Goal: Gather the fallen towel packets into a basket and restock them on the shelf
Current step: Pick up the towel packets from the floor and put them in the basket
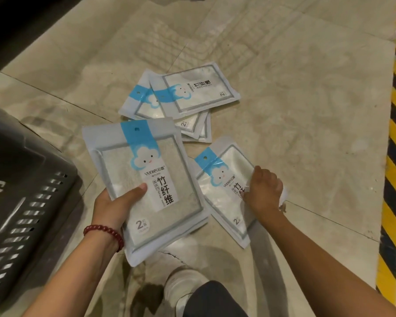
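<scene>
Gathering stage, left to right. Grey slotted basket (21, 191) just left of left hand (114, 202). That hand clamps held packet stack (146, 179), thumb on front, fingers behind. Unsorted packet pile (181, 99) on tiled floor (306, 110), beyond both hands. Fingers of right hand (264, 191) curled onto side edge of floor packet (224, 186), lying between hands. Handling, judged: light, flat, floppy; glossy film slippery, stacks prone to sliding. Best hold: pinch at edge seam, thumb over face.
</scene>
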The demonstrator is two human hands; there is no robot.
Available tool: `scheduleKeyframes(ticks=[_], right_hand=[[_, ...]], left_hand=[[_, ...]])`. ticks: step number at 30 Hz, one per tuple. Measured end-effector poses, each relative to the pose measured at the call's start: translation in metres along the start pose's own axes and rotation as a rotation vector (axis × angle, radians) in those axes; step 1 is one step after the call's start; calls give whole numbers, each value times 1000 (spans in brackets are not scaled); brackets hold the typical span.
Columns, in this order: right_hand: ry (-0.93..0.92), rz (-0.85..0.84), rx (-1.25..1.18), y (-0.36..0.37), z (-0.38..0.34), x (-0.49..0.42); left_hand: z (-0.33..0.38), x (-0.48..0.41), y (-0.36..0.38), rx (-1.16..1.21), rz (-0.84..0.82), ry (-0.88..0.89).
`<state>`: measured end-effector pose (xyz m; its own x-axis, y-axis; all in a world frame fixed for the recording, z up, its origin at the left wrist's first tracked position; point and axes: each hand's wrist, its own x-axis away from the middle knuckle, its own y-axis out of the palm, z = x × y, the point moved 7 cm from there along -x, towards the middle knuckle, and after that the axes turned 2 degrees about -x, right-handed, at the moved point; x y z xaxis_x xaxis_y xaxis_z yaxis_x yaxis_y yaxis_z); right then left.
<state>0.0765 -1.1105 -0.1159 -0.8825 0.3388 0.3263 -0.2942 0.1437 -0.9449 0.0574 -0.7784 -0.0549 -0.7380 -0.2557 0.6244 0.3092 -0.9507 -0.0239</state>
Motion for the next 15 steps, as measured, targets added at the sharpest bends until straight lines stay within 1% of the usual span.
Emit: scheduleKeyframes(ticks=[1,2,3,6,8,10,12,15], right_hand=[[-40,93,39,-7,-7,2],[-66,148,38,-14,-12,4],[-75,167,2,-18,-15,7],[-51,183,-248,-31,-16,21],[-34,265,-389,-48,-16,34],[-28,315,-493,-70,-18,47],[-14,320,-631,-92,-18,54],[-5,331,-859,-127,-19,65]], left_hand=[[1,-1,0,3,7,16],[2,-1,0,2,12,29],[3,-2,2,-3,12,43],[7,1,7,-14,5,101],[16,2,11,-37,21,166],[33,6,11,-56,60,244],[54,12,8,-60,92,321],[87,27,6,-42,95,413]])
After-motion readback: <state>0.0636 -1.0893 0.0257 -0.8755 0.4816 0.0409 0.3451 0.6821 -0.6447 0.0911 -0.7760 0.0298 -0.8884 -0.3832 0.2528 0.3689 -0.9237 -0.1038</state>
